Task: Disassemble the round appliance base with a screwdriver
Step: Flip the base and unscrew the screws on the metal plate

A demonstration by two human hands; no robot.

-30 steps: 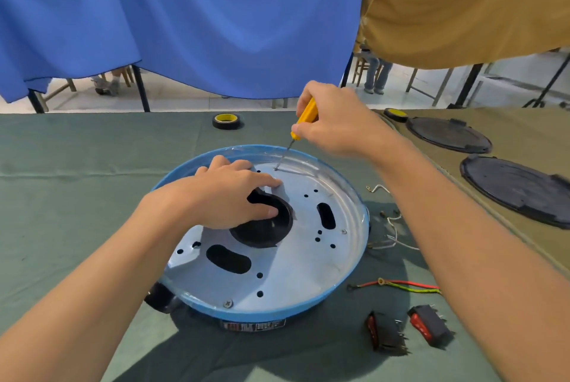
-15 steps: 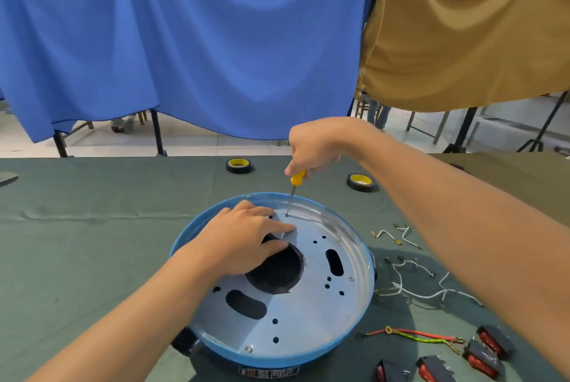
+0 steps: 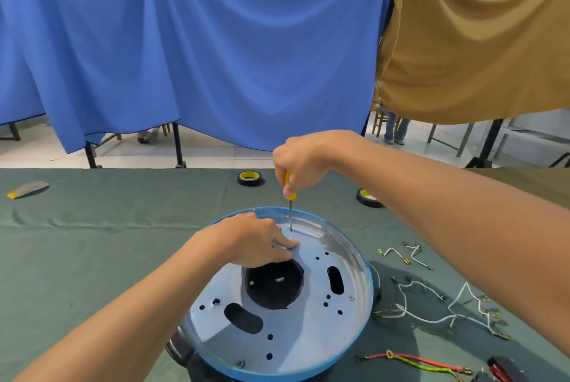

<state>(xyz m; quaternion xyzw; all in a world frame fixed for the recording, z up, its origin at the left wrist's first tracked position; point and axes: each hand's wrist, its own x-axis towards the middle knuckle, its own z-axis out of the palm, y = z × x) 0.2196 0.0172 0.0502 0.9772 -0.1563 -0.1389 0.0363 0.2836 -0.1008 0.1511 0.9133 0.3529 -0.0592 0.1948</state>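
The round appliance base (image 3: 345, 258), a silver metal plate with a blue rim and a black centre hole, lies on the green table in front of me. My left hand (image 3: 253, 239) presses flat on the plate just above the centre hole. My right hand (image 3: 300, 162) grips a yellow-handled screwdriver (image 3: 290, 196) held upright. Its tip sits on a screw (image 3: 291, 230) at the plate's far edge, just beyond my left fingertips. Two more screws show, at the right rim (image 3: 351, 298) and at the near rim (image 3: 240, 363).
Two rolls of black tape (image 3: 250, 178) (image 3: 368, 196) lie beyond the base. Loose white wires (image 3: 431, 304), red and yellow-green wires (image 3: 416, 361) and a red switch (image 3: 502, 367) lie to the right. A grey scraper (image 3: 29, 189) rests far left. Blue and tan cloths hang behind.
The camera tilted up. The screwdriver went from slanted to upright on the far screw. My left hand stayed on the plate.
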